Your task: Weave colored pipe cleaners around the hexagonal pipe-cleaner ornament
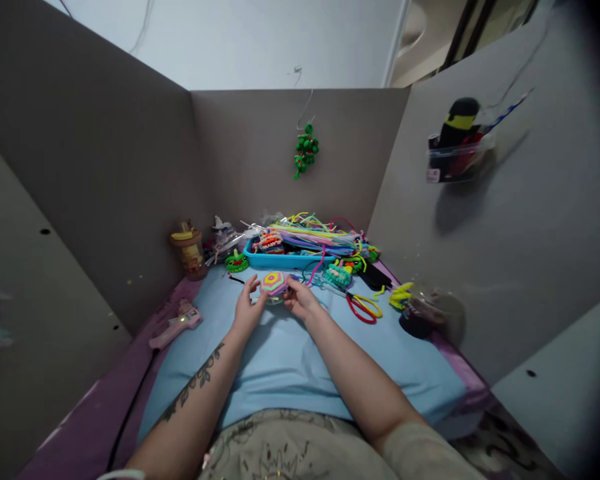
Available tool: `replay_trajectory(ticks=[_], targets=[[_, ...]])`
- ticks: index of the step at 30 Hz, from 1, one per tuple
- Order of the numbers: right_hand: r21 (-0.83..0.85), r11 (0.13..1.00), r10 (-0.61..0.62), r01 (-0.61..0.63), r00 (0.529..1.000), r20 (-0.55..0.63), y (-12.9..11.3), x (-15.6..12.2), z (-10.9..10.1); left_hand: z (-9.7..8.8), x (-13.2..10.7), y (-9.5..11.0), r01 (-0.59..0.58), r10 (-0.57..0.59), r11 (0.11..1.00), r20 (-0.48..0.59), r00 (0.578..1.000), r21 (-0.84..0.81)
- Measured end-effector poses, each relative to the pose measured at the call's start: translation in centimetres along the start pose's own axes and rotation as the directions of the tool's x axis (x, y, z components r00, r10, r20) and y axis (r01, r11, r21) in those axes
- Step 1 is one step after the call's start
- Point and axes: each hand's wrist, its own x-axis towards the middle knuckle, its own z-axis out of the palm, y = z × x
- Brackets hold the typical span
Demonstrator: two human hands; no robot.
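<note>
While grey panels (300,180) are enclosing the desk (180,297) on three sides, a blue cloth (280,360) is covering much of its top. Along the back, a blue tray (293,263) is carrying a heap of many-coloured fuzzy stems (310,235), some of them spilling over its right end. A green figure (237,263) is sitting just in front of the tray's left end, and a teal piece (338,275) is lying before its right end. Scissors (364,309) with red and yellow handles are resting to the right of the hands, well short of a dark cup (416,323). On the left, a pink glue gun (177,325) is lying near the desk's edge, its cord trailing toward the wearer. Higher up, a green cluster (306,152) is hanging against the back panel. Nothing is standing between the wearer and the work.

Between the hands, in front of the tray, a banded disc (273,283) is facing up toward the wearer, its rings running concentrically; it is looking wider from side to side, though the slant is making any true long axis impossible to tell.

Both forearms are reaching forward and converging. The left hand (249,307) is supporting the disc's left edge with partly spread fingers; the right hand (303,304) is pinching the right edge, its fingers curling inward.
</note>
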Motion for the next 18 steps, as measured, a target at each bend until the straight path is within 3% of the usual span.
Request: replay_trajectory(ticks=[3,8,11,13,17,18], targets=[[-0.059,0.996,0.064,-0.062,0.997,0.045,0.1,0.0,-0.1,-0.1,0.3,-0.2,0.143,-0.134,0.959,0.055,0.99,-0.245],[-0.217,0.976,0.024,-0.016,0.999,0.036,0.9,0.5,-0.5,-0.6,0.7,-0.4,0.138,-0.16,0.89,-0.015,0.987,-0.435],[-0.418,0.9,-0.169,0.124,0.983,-0.071,0.8,0.9,-1.1,-0.8,0.8,-0.5,0.188,-0.222,0.887,-0.034,0.974,-0.421],[-0.55,0.809,-0.333,0.206,0.932,-0.142,-0.3,1.4,-1.4,-0.7,0.7,-0.5,0.21,-0.244,0.901,-0.043,0.969,-0.38],[-0.672,0.67,-0.533,0.316,0.835,-0.139,-5.3,3.1,-1.7,-0.4,0.4,-0.5,0.194,-0.211,0.946,-0.039,0.977,-0.26],[-0.722,0.602,-0.593,0.341,0.796,-0.118,-7.0,3.6,-1.7,-0.3,0.4,-0.6,0.177,-0.193,0.957,-0.048,0.98,-0.23]])
